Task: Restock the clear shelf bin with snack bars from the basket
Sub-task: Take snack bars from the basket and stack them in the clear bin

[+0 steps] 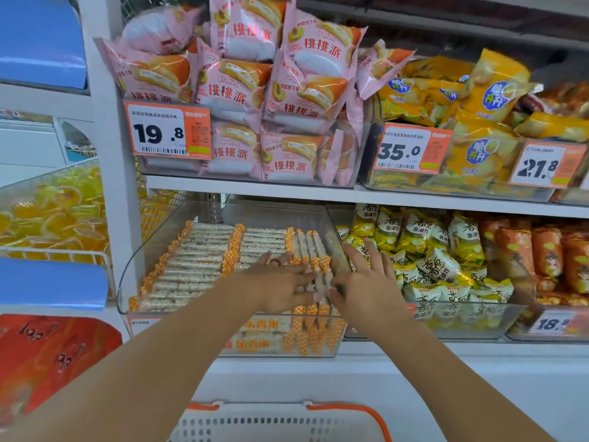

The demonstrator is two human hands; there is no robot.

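Fingers (296,275) of both hands press snack bars (197,260) in clear bin (127,282), "19.8" tag (167,129) above.

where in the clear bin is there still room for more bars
Free room in the clear bin lies along its back, between the bars and the rear wall, and above the flat left rows. The right end is crowded: bars stand on edge there, with the left hand and right hand on them. The yellow packs fill the next bin.
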